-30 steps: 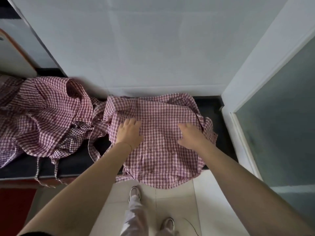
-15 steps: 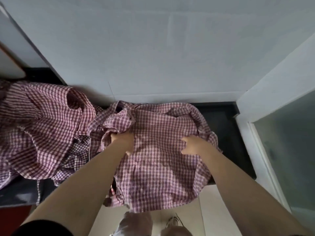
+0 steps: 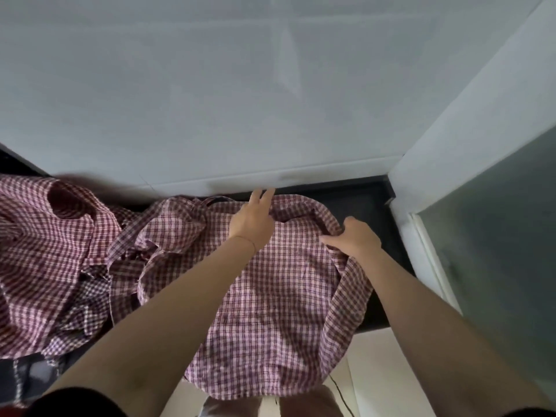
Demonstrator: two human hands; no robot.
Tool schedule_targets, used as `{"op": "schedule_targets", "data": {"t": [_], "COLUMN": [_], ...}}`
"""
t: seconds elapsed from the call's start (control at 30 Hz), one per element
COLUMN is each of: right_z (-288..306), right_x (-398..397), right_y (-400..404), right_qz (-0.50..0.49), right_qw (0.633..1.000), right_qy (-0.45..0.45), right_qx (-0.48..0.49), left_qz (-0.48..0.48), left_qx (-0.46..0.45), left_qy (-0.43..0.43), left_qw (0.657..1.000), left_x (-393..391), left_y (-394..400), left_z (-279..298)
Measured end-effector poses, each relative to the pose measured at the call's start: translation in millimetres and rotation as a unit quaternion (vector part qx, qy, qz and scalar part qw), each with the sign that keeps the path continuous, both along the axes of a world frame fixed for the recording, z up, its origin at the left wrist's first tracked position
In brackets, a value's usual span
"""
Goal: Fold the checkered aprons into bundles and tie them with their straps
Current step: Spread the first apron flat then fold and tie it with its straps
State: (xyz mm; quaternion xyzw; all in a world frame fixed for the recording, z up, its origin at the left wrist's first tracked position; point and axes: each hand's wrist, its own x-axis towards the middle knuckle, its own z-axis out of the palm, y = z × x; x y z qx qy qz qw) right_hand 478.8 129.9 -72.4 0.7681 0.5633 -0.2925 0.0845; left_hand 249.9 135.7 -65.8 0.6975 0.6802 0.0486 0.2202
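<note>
A red-and-white checkered apron (image 3: pixel 270 311) lies spread on the black counter (image 3: pixel 367 200), its near part hanging over the front edge. My left hand (image 3: pixel 251 222) reaches to the apron's far edge by the wall, fingers extended onto the cloth. My right hand (image 3: pixel 353 237) grips the apron's right edge, fingers curled around a fold of fabric. A loose strip of the apron (image 3: pixel 352 293) drapes down under my right wrist.
A heap of more checkered aprons (image 3: pixel 51 260) fills the counter's left side, straps tangled toward the middle. A white wall (image 3: pixel 240 100) stands behind; a white frame with a dark glass panel (image 3: pixel 496 251) closes the right. Tiled floor lies below.
My left hand has moved from the apron's left side to its far edge and its fingers have straightened. My right hand has shifted right and taken hold of the edge. The camera has tilted up.
</note>
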Motion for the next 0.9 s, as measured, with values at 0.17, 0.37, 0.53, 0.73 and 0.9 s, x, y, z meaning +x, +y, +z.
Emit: {"op": "schedule_targets", "data": {"t": [0.17, 0.37, 0.53, 0.73, 0.9], "right_z": [-8, 1, 47, 88, 25], "right_x": [5, 24, 53, 47, 48], "right_y": [1, 3, 50, 66, 30], "right_qz": [0.024, 0.062, -0.019, -0.092, 0.097], "right_qw": [0.996, 0.994, 0.989, 0.906, 0.969], "right_qy": [-0.018, -0.091, -0.029, 0.180, 0.112], "right_qx": [0.081, 0.018, 0.146, 0.373, 0.200], "left_qz": [0.039, 0.138, 0.233, 0.194, 0.054], "left_qx": [-0.044, 0.053, 0.096, 0.115, -0.001], "left_qy": [-0.003, 0.019, -0.035, -0.220, -0.048], "left_qw": [0.998, 0.989, 0.967, 0.949, 0.997], "left_x": [21, 27, 38, 68, 72], "left_y": [17, 19, 28, 23, -5], "left_z": [0, 14, 38, 44, -2]}}
